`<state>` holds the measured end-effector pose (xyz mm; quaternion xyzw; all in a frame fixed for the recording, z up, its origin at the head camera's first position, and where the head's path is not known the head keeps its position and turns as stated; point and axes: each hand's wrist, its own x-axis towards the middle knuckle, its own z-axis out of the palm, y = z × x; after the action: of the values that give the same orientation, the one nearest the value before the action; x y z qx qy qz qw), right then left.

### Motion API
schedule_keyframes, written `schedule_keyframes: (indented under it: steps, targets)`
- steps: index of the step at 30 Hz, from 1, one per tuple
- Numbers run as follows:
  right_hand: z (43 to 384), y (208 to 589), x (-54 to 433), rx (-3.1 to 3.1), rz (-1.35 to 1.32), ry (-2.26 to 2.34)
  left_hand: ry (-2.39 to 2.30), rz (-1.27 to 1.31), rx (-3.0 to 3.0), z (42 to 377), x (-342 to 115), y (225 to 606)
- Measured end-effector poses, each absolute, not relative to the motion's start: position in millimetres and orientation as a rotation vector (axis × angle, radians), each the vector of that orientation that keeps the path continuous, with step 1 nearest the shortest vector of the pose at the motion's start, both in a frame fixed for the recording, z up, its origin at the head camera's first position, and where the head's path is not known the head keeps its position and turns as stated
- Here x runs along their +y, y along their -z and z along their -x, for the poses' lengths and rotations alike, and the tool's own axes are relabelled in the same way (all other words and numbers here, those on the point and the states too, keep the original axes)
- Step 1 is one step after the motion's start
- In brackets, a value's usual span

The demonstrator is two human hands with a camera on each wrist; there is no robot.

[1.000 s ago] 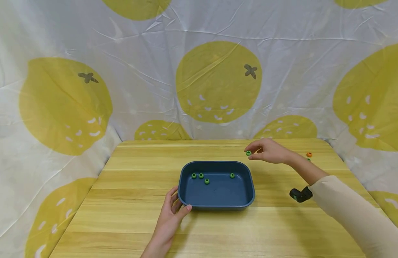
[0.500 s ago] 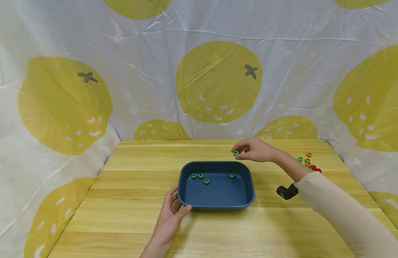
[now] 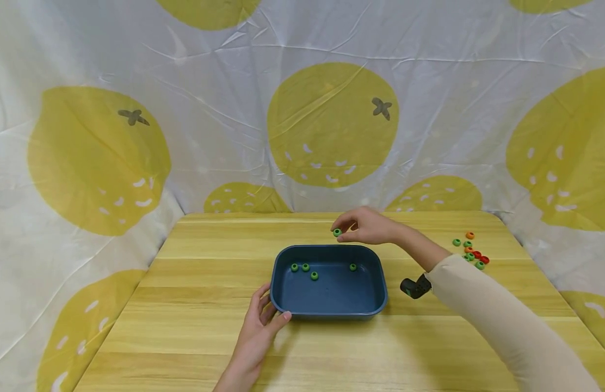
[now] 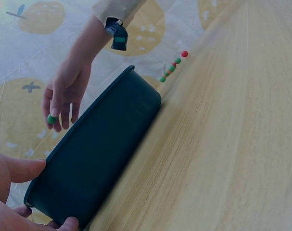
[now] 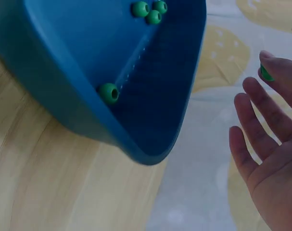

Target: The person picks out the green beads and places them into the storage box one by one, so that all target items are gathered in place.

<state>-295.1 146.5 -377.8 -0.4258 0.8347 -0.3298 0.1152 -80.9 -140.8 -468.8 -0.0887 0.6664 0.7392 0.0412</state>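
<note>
My left hand [image 3: 259, 329] grips the blue rectangular tray [image 3: 337, 296]; the round green bead [image 3: 337, 233] my right hand [image 3: 367, 226] pinches could slip and roll off the wooden surface's [image 3: 195, 305] far edge.

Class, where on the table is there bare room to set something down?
Bare table lies left of the left hand and the blue tray, and on the tray's near side. Crowded: toward the far right corner, where beads cluster.

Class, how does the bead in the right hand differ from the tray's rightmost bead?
The held bead is pinched in the right hand; the rightmost bead lies in the tray. In the right wrist view, the held bead's hole is hidden; the rightmost bead's shows. Both are green.
</note>
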Motion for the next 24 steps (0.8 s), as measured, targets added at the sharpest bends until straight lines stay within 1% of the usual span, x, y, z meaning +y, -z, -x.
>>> schedule_keyframes:
  steps: [12, 24]
  targets:
    - [296.0, 382.9, 120.2, 2.413, 1.279, 0.939, -2.272, 0.268, 2.030, 80.4, -140.9, 469.1]
    - [297.5, 384.2, 116.0, 2.391, 1.289, 0.970, -2.288, 0.264, 2.010, 81.4, -140.8, 468.5]
